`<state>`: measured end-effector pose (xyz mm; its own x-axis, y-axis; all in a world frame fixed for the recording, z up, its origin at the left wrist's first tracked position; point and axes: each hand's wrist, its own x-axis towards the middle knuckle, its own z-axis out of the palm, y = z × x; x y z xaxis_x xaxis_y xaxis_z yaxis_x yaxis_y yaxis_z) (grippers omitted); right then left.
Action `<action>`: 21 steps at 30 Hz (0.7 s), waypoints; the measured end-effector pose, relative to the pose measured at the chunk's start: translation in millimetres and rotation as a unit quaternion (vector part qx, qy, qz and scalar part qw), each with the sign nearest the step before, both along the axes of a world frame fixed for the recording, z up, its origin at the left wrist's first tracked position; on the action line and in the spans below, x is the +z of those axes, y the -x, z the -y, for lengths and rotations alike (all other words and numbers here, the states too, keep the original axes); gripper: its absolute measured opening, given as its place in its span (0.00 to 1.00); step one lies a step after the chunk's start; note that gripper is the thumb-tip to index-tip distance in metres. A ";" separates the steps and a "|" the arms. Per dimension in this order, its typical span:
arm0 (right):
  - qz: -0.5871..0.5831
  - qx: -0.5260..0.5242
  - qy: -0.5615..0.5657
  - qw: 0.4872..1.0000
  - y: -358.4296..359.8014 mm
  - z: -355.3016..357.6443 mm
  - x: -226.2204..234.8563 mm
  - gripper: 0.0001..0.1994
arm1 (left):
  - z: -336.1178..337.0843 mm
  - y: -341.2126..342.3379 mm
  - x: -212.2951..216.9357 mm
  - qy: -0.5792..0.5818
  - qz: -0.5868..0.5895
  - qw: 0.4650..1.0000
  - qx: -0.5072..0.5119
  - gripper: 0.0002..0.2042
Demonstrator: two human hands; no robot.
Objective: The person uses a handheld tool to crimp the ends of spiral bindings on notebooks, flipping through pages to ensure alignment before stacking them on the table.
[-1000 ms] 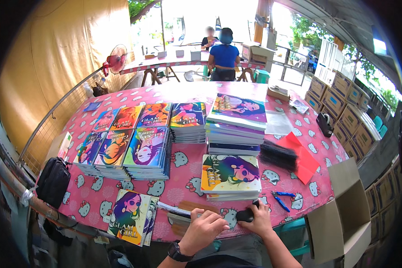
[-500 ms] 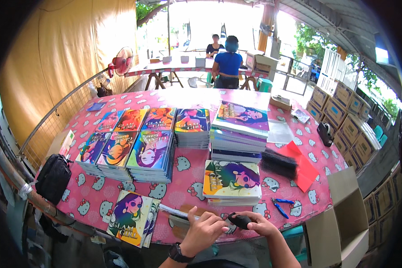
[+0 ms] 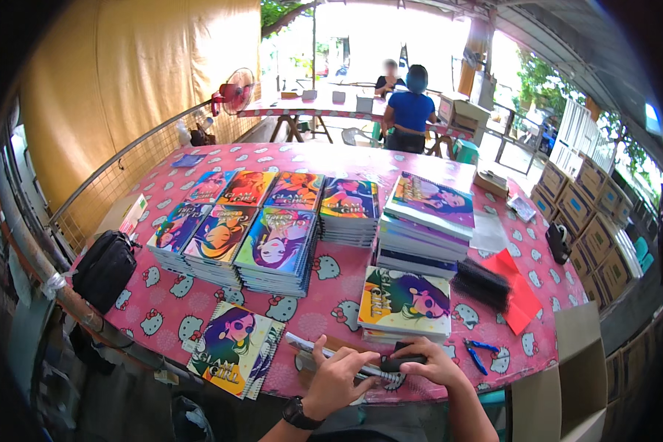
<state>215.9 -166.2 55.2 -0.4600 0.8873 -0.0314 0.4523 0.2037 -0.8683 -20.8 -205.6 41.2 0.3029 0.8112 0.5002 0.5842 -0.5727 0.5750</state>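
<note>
At the table's near edge, my left hand [image 3: 339,379] is closed over a thin spiral notebook [image 3: 299,343], seen nearly edge-on. In my right hand [image 3: 435,361] is a small black rounded tool [image 3: 405,362] of unclear kind, set against the notebook's coil end. A brown board-like piece [image 3: 334,343] shows behind the left fingers. Left of my hands lie a few overlapping spiral notebooks [image 3: 232,346] with an illustrated cover. A stack of notebooks [image 3: 405,302] stands just beyond my right hand. Blue-handled pliers [image 3: 477,355] rest to the right.
Several notebook stacks [image 3: 276,239] fill the middle left, with a taller stack [image 3: 427,214] beside them. Black coils [image 3: 482,286] lie on a red sheet [image 3: 519,287]. A black bag [image 3: 104,269] sits left, an open carton [image 3: 538,390] right. Two people work at a far table.
My right hand has brought the black tool down and in against the notebook's coil end, closer to my left hand. The whole view has shifted, so the table appears farther right.
</note>
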 end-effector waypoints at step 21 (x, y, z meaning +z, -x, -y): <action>0.071 0.072 -0.100 0.990 20.3 -33.8 11.5 0.24 | -15.0 28.6 3.3 0.028 -0.016 0.998 0.050 0.26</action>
<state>195.7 -132.3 66.6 -0.5865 0.8073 0.0659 0.5197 0.4375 -0.7338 -49.4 -190.6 44.5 0.2345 0.8645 0.4446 0.6550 -0.4784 0.5849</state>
